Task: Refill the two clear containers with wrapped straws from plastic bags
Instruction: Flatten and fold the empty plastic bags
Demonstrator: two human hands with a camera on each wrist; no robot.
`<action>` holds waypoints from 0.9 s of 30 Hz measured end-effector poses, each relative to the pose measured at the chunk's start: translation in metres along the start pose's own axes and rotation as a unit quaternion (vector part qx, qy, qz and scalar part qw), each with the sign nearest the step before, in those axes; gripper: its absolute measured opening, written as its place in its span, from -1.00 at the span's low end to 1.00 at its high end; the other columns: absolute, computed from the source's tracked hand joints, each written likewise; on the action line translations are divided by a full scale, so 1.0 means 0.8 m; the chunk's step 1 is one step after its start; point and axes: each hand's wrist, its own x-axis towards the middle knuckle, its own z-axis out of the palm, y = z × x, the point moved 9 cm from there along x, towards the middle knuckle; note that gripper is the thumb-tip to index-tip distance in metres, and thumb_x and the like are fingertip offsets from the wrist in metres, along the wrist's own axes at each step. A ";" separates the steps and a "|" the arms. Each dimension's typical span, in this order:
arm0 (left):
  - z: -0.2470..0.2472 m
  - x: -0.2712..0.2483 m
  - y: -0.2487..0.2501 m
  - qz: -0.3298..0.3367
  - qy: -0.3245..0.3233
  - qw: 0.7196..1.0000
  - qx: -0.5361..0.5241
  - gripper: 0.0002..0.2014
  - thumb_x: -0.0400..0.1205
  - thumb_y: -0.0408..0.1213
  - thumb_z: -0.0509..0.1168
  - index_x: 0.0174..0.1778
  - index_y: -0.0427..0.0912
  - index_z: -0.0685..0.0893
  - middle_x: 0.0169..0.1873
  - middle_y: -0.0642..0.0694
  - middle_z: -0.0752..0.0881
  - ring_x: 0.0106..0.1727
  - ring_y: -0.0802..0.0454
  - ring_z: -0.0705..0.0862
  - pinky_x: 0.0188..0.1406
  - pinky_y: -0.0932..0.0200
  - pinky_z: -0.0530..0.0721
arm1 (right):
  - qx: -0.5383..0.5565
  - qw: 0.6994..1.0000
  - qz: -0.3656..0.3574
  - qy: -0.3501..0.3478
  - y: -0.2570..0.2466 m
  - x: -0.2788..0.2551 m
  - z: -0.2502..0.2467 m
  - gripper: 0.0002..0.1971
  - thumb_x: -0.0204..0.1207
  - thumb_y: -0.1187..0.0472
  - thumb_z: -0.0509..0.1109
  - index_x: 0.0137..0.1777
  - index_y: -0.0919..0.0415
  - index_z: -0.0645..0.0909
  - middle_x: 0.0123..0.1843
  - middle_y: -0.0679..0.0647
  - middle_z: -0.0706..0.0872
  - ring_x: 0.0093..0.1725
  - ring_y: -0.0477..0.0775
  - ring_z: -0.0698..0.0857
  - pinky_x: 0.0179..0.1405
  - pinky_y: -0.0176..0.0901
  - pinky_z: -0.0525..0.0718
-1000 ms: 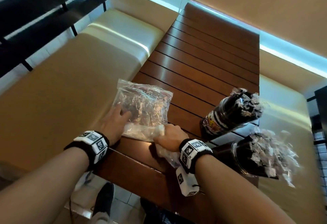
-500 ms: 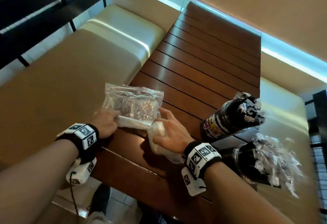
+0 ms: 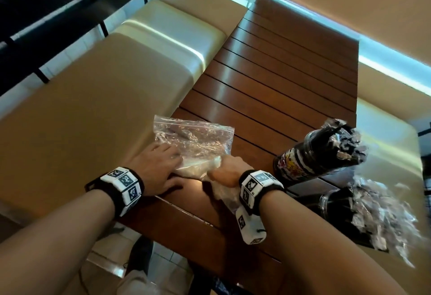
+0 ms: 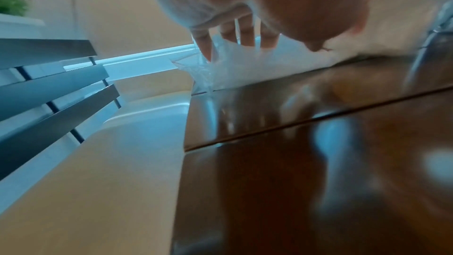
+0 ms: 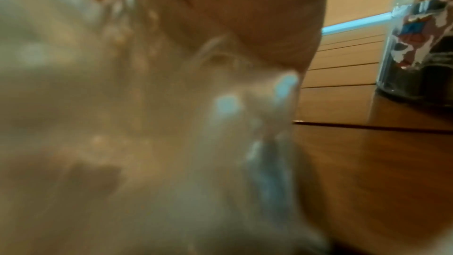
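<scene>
Your left hand [image 3: 156, 166] lies flat, fingers straight, pressing the clear plastic bag [image 3: 196, 140] onto the wooden surface [image 3: 275, 89]; your right hand [image 3: 227, 170], just beside the bag, clenches crumpled plastic [image 3: 222, 193]; two straw-filled containers [image 3: 317, 157] stand right of the bag.

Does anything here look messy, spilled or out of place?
Nothing is spilled. The two containers look overstuffed, with wrapped straws splaying out of their tops. The clear plastic bag lies crumpled on the table under both hands.

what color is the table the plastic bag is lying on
Dark reddish-brown wood, glossy and slatted with thin dark gaps: the table, clearest in the head view.
</scene>
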 end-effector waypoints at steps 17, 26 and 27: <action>0.006 0.032 -0.049 -0.211 -0.082 0.912 -0.343 -0.79 0.60 -0.46 0.15 -0.19 -0.14 0.66 -0.01 -0.09 0.68 0.09 -0.05 0.60 -0.06 0.22 0.47 | -0.252 0.921 -0.171 0.245 -0.069 -0.022 -0.055 -0.84 0.44 0.08 0.31 -0.06 0.07 0.65 -0.18 -0.01 0.65 0.09 0.13 0.50 -0.31 -0.07 0.44; -0.032 0.011 0.004 0.035 0.094 0.995 0.000 -0.59 0.45 -0.01 0.29 0.22 -0.01 0.64 0.21 -0.13 0.63 0.20 -0.16 0.62 0.18 -0.17 0.57 | -0.132 0.990 -0.049 -0.012 -0.046 0.013 -0.045 -0.72 0.41 -0.02 0.26 0.09 -0.01 0.55 0.01 0.03 0.67 -0.06 0.14 0.69 -0.14 -0.11 0.67; -0.024 0.009 0.008 0.059 0.067 0.996 0.022 -0.52 0.47 0.14 0.24 0.25 0.00 0.64 0.21 -0.10 0.64 0.23 -0.13 0.62 0.24 -0.17 0.50 | -0.109 0.992 -0.022 -0.051 -0.036 0.015 -0.038 -0.70 0.34 0.01 0.33 0.07 0.03 0.58 0.05 0.10 0.70 -0.04 0.16 0.70 -0.14 -0.11 0.68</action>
